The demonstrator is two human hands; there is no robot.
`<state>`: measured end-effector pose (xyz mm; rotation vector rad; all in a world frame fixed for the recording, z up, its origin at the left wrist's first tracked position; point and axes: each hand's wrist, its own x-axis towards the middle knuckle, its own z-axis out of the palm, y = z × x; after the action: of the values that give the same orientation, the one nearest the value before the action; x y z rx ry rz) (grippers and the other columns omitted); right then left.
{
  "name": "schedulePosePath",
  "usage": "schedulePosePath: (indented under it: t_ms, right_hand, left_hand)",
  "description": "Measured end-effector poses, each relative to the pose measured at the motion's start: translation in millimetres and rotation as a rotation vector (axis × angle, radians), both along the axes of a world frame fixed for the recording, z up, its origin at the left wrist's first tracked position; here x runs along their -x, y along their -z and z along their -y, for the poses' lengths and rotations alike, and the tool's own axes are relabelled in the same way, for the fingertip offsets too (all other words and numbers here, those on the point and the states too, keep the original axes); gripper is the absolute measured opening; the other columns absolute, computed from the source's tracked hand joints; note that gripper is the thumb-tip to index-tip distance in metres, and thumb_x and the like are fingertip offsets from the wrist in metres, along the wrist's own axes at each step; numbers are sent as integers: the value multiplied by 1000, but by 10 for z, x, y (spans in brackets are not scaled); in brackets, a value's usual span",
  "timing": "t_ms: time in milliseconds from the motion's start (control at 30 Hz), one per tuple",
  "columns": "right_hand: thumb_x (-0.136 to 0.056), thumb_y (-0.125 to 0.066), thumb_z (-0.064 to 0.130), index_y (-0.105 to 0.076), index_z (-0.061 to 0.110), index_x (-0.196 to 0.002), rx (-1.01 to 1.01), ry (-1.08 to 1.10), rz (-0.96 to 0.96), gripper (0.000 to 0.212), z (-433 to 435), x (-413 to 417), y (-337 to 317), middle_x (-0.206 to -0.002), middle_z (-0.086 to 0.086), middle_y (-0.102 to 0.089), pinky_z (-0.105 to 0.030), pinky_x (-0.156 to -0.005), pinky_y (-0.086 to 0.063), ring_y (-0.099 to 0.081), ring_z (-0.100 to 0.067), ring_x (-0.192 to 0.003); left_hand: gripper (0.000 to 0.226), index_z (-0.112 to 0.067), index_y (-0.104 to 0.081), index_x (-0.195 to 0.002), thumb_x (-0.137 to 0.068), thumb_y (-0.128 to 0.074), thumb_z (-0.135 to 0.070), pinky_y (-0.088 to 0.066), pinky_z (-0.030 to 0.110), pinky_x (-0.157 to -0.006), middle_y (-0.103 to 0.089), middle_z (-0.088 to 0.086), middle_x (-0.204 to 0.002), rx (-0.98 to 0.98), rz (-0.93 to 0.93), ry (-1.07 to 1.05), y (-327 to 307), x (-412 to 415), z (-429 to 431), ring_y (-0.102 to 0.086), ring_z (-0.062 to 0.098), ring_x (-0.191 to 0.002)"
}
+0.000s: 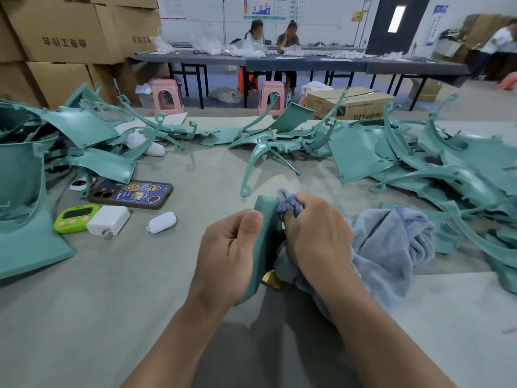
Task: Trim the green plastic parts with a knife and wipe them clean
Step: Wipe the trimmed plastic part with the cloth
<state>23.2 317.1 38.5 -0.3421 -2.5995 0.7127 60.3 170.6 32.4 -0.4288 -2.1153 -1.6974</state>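
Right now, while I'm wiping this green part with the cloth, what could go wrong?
1. A yellow object lies half hidden under the cloth and the green part. If it is the knife, the right hand could catch it.
2. The cloth trails onto loose parts at the right, so a tug may drag them.
3. The phone lies beside the left pile, and sliding parts could scratch it.

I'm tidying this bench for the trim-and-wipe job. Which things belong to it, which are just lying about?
Job: green part in the left hand, grey cloth in the right hand, piled green parts.
Lying about: phone, green timer, white charger, small white case.
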Motion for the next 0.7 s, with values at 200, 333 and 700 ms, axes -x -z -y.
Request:
schedulePosePath:
  t_ms: [200, 333, 700]
  right_hand:
    - [-95, -52, 47, -58, 22, -71, 137, 58, 74, 35, -207, 229, 24, -62, 6, -56, -29, -52, -27, -45, -15, -56]
    - [-93, -51, 52, -56, 23, -64, 136, 62, 104, 41, -341, 398, 50, -59, 4, -56, -28, -52, -27, -48, -18, -54]
    - [-91, -58, 41, -62, 15, -83, 53, 204, 259, 27, -652, 617, 71, -71, -4, -55, -34, -69, -39, -53, -30, -71]
  left_hand:
    - [50, -18, -32, -65, -97, -44, -55, -22, 16, -49, -28, -15, -57, 41, -12, 20, -1, 12, 20, -25, 2, -55]
    - [50, -19, -28, -66, -97, -43, -55, -19, 18, -49, -25, -13, -59, 50, -9, -22, 3, 38, 53, -23, 4, -55]
    - [50, -18, -26, -67, -98, -42, -55, -17, 22, -50, -21, -12, -61, 43, -11, -23, 36, 55, 103, -20, 7, -56]
